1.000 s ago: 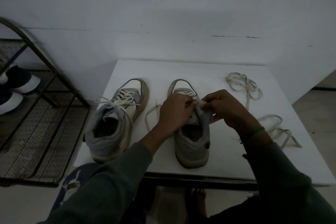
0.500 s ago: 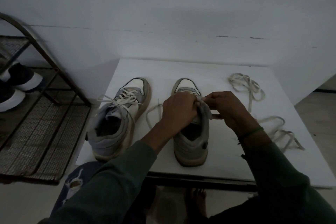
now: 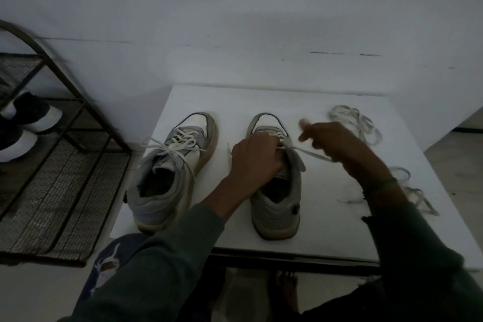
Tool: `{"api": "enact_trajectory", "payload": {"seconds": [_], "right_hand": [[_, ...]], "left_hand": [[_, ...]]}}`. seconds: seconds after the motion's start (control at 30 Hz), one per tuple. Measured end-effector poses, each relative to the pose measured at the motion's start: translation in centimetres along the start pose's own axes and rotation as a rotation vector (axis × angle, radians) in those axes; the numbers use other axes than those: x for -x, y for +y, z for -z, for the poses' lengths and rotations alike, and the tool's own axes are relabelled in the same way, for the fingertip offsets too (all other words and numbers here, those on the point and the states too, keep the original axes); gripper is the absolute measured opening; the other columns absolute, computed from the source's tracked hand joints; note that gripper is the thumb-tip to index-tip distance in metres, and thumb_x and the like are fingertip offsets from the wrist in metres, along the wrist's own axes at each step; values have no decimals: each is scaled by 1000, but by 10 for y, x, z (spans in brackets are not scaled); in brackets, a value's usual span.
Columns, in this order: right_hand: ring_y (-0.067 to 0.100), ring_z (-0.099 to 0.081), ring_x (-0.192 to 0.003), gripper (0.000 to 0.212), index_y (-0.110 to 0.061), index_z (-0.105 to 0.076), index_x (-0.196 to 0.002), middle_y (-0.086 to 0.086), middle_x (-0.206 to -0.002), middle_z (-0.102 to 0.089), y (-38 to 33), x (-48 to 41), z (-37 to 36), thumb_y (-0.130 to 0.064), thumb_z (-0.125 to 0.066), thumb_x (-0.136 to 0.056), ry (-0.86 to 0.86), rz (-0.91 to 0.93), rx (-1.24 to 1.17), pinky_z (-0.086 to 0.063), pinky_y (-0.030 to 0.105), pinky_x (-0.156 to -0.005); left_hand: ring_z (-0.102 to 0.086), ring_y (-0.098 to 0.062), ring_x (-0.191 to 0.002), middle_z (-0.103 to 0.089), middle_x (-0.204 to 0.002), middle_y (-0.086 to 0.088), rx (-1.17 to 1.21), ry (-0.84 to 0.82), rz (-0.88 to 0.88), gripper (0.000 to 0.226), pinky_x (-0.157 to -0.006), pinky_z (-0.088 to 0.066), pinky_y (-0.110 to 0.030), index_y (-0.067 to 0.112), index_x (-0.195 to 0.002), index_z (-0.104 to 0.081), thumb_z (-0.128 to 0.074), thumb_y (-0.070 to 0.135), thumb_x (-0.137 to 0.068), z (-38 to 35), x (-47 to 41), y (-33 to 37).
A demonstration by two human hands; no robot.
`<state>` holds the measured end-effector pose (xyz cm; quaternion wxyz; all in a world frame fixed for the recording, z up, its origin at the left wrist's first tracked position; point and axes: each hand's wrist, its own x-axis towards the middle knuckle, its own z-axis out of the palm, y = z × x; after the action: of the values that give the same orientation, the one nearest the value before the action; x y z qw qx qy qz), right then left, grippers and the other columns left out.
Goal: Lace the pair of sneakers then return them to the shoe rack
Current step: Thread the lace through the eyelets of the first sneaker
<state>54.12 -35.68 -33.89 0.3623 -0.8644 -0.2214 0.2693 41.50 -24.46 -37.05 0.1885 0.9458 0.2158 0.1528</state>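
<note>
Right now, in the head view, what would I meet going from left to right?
Shoe rack holding dark shoes → laced sneaker → sneaker being laced → loose laces.

Two grey-and-white sneakers stand side by side at frame centre, toes away from the camera. The left-hand sneaker (image 3: pixel 167 172) is laced. The right-hand sneaker (image 3: pixel 277 206) has its lace (image 3: pixel 311 153) stretched rightward. The metal shoe rack (image 3: pixel 52 191) fills the frame's left.

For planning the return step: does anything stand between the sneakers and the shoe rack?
Nothing visible blocks the left sneaker from the shoe rack. That sneaker stands between the right sneaker and the rack; dark shoes sit farther back on it.
</note>
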Motion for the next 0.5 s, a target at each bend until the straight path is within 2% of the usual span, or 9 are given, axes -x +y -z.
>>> {"api": "enact_trajectory", "payload": {"seconds": [0.07, 0.13, 0.2, 0.23, 0.27, 0.33, 0.37, 0.43, 0.5], "right_hand": [[10, -38, -46, 42, -6, -62, -67, 1, -54, -48, -5, 3, -12, -38, -54, -93, -186, 59, 139, -28, 19, -46], [7, -30, -39, 26, -12, -55, -64, -1, -50, -39, 0, -2, 3, -20, -56, -89, -246, 102, -387, -22, 17, -39], [3, -30, -38, 29, -20, -46, -60, -8, -47, -36, 8, -4, 34, -21, -52, -88, -22, 100, -1193, -22, 16, -36], [3, -33, -38, 33, -23, -43, -59, -10, -44, -37, 15, -5, 49, -24, -49, -92, 260, 91, -1365, -25, 16, -37], [5, -37, -38, 35, -24, -43, -59, -11, -43, -39, 25, -5, 60, -26, -48, -94, 553, 69, -1322, -28, 18, -39], [18, -55, -51, 33, -20, -53, -62, -7, -51, -50, 41, -9, 73, -28, -47, -93, 953, -14, -740, -36, 26, -46], [26, -63, -69, 31, -15, -61, -70, 1, -63, -60, 42, -12, 68, -31, -48, -93, 957, -72, -366, -44, 30, -55], [36, -61, -98, 36, -7, -63, -101, 18, -99, -65, 48, -16, 46, -40, -53, -91, 753, -137, 191, -47, 37, -78], [36, -57, -108, 44, -13, -55, -118, 19, -116, -59, 40, -16, 26, -44, -58, -88, 543, -39, 396, -45, 40, -88]], "left_hand": [[-61, -24, -87, -64, -94, -3, 31, 48, 19, 20, -66, -35, -26, 15, -95, -64, -53, 30, -89, -2, 1, -3], [-55, -27, -96, -60, -103, -5, 4, 120, 49, 29, -75, -41, -35, 16, -106, -59, -55, 31, -83, -8, 1, -7], [-49, -29, -106, -53, -113, -6, -13, 166, 93, 42, -86, -40, -46, 18, -116, -53, -56, 33, -77, -12, 0, -11], [-47, -29, -109, -50, -116, -6, -1, 171, 112, 45, -89, -39, -49, 18, -119, -51, -58, 34, -77, -13, 0, -12], [-46, -29, -111, -49, -118, -6, 12, 171, 124, 46, -91, -39, -51, 19, -120, -50, -59, 34, -77, -13, 0, -13], [-46, -29, -112, -49, -119, -6, 27, 192, 121, 48, -91, -39, -53, 18, -119, -50, -63, 33, -76, -15, 1, -12], [-47, -30, -112, -50, -119, -6, 36, 204, 123, 49, -91, -40, -53, 18, -119, -50, -64, 32, -75, -16, 1, -12], [-45, -29, -114, -49, -120, -5, 79, 198, 145, 50, -92, -39, -52, 17, -121, -48, -65, 32, -76, -17, 2, -11], [-44, -25, -115, -48, -120, -3, 136, 146, 199, 51, -93, -39, -48, 19, -121, -45, -65, 35, -77, -15, 1, -13]]}}
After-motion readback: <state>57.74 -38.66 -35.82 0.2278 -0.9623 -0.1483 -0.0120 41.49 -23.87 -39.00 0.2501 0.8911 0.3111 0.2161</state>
